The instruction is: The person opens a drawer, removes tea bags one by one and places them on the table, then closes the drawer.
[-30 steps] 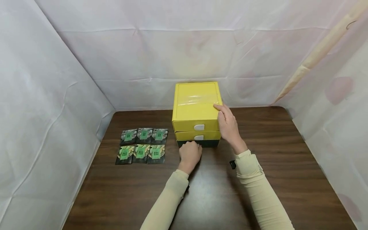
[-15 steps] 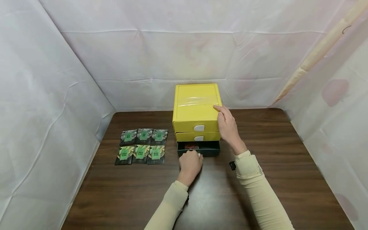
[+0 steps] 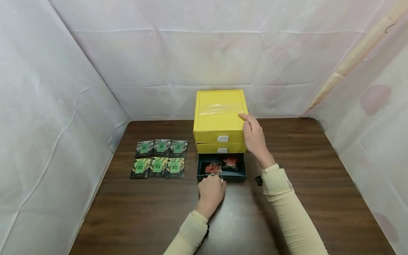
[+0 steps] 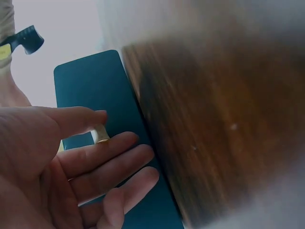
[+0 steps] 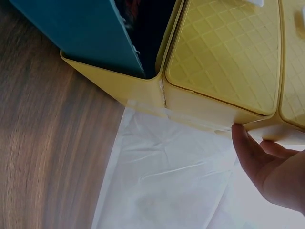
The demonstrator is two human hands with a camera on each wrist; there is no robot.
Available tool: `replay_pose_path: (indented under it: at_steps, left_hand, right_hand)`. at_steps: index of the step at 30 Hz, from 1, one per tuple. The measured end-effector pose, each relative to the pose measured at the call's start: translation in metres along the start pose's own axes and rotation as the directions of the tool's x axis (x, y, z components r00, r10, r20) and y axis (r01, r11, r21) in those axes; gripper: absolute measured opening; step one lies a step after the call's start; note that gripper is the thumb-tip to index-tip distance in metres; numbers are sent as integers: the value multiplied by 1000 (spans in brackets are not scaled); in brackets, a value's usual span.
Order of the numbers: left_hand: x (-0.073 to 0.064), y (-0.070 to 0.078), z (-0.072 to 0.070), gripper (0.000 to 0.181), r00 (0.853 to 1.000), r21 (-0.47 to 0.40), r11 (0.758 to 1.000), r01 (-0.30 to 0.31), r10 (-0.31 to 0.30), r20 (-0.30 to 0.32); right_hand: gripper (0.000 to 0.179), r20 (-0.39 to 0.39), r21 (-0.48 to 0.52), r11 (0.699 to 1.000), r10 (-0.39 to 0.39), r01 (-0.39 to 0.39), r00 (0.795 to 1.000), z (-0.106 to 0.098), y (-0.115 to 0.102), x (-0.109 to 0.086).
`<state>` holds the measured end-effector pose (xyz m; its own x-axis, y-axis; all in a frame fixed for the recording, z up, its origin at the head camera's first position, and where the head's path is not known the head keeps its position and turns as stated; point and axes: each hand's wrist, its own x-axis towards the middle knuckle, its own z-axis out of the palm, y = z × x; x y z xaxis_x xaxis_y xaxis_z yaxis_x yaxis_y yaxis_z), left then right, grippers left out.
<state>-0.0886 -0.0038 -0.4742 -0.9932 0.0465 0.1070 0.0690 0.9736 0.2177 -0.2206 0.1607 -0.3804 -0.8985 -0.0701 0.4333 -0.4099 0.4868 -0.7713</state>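
Observation:
My left hand [image 3: 211, 193] pinches the small white pull tab [image 4: 99, 134] on the front of the dark green bottom drawer [image 3: 237, 177]; the left wrist view shows thumb and index finger on it. The drawer stands pulled out of the yellow drawer box [image 3: 220, 102]. Inside lie two dark sachets with red labels, one sachet [image 3: 213, 168] at the left and another sachet [image 3: 231, 163] farther back at the right. My right hand [image 3: 255, 138] rests on the box's right side, fingertips reaching the top edge and fingers fairly straight.
Several sachets with green labels lie in two rows left of the box, a back-row sachet [image 3: 162, 147] and a front-row sachet [image 3: 157, 166] among them. Two yellow drawers [image 3: 207, 136] above are closed. White cloth [image 3: 172, 63] stands behind the wooden table [image 3: 306, 184].
My left hand has drawn the bottom drawer out toward me, from closed to well out, and the red-labelled sachets have come into view. The right hand keeps its place on the box.

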Motion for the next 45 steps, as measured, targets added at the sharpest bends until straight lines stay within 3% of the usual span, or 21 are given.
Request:
replay_pose_path:
  at_steps: [9, 19, 25, 28, 31, 33, 36, 38, 39, 42, 43, 45]
  left_hand:
    - [-11, 0, -1, 56, 1000, -3, 1000, -19, 19, -17]
    - [-22, 4, 0, 51, 999, 12, 1000, 4, -5, 34]
    - [-25, 4, -23, 61, 999, -34, 999, -35, 36, 5]
    - [-18, 1, -43, 58, 998, -69, 996, -63, 61, -26]
    - [-2, -5, -56, 48, 995, -69, 994, -86, 82, -59]
    - [11, -11, -60, 41, 993, -58, 992, -114, 112, -44]
    - [31, -19, -58, 36, 983, -38, 983, -178, 179, 30]
    - [43, -25, -57, 30, 960, -58, 968, -245, 250, 124]
    - [49, -28, -56, 27, 940, -76, 958, -278, 287, 183]
    - [64, -39, -52, 26, 859, -167, 919, -358, 395, 327]
    - [67, -42, -51, 29, 828, -200, 908, -370, 419, 373]
    - [72, -47, -46, 33, 782, -240, 895, -376, 446, 436]
  right_hand:
    - [46, -16, -4, 1000, 15, -15, 1000, -1, 1, 4]
    - [46, -3, 9, 1000, 25, -25, 1000, -1, 0, 2]
    - [46, -9, 4, 1000, 0, 0, 1000, -1, -1, 5]
    - [46, -11, 1, 1000, 7, -7, 1000, -1, -1, 5]
    - [46, -7, 3, 1000, 16, -16, 1000, 0, 1, 4]
    - [46, -14, 4, 1000, 13, -13, 1000, 0, 1, 3]
    - [46, -28, 6, 1000, 3, -3, 1000, 0, 3, 3]
    - [46, -39, 6, 1000, -10, 10, 999, 0, 3, 4]
    - [47, -42, 6, 1000, -11, 12, 999, 1, 4, 5]
    - [47, -48, 4, 1000, -15, 16, 999, 1, 4, 5]
    - [47, -52, 3, 1000, -15, 15, 999, 2, 4, 5]
    - [47, -57, 0, 1000, -9, 9, 998, 3, 4, 3]
